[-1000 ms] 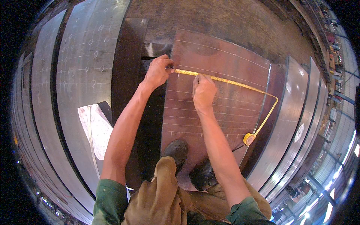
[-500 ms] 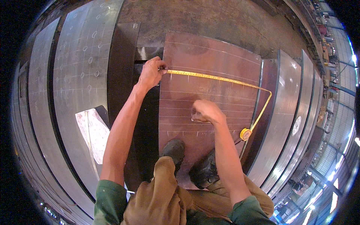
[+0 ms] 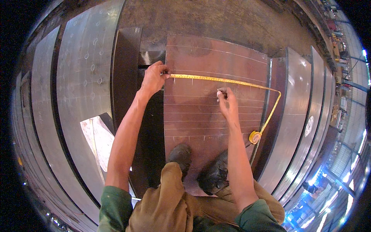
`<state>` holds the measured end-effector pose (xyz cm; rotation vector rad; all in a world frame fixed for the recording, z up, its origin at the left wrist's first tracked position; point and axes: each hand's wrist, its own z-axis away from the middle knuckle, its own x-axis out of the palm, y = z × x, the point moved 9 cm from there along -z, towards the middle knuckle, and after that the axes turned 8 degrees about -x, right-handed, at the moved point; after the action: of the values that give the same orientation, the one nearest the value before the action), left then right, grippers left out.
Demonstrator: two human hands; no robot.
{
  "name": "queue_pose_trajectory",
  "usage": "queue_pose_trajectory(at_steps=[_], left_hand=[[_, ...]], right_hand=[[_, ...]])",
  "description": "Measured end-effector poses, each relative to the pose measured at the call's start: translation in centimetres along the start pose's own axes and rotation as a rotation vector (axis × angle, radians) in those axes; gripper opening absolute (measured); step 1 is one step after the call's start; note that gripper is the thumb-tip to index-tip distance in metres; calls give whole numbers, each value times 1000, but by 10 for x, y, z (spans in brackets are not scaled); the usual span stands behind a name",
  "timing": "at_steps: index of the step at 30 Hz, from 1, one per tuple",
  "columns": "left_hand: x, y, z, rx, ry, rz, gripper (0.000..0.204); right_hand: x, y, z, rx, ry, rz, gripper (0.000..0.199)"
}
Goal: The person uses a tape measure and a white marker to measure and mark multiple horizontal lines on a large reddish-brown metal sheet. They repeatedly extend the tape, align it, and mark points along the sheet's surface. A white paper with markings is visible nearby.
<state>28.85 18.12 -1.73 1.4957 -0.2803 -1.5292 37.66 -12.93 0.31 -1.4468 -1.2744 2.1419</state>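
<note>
A reddish-brown steel plate (image 3: 201, 127) lies under me, crossed by several thin white lines with short tick marks. My left hand (image 3: 156, 77) is at its left edge, thumb and fingers pinched on the end of a yellow tape measure (image 3: 216, 79). The blade runs across the plate, passes the right edge and bends back toward me to its round yellow case (image 3: 255, 137). Just below the blade, right of the middle, my right hand (image 3: 228, 102) is closed on a small white piece of chalk (image 3: 219, 92), its tip by the plate's surface.
My dark boots (image 3: 179, 156) stand on the near part of the plate. Grey steel plates (image 3: 87, 58) with white circles and lines lie to the left, with a white sheet (image 3: 96, 143) on one. More bare steel plates (image 3: 290, 112) lie to the right, with dark gaps between them.
My right hand has moved up and to the right, from the middle of the plate to just under the tape blade, and the chalk now shows. My left hand stays at the tape's end.
</note>
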Motion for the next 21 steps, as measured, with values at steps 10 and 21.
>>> queue_pose_trajectory(at_steps=[10, 21], left_hand=[[-1, 1, 3, -1, 32, -10, 18], [-6, 5, 3, 47, 49, -43, 14]], right_hand=[[-11, -30, -47, -239, 200, 421, 19], [-8, -13, -62, -191, 33, 406, 15]])
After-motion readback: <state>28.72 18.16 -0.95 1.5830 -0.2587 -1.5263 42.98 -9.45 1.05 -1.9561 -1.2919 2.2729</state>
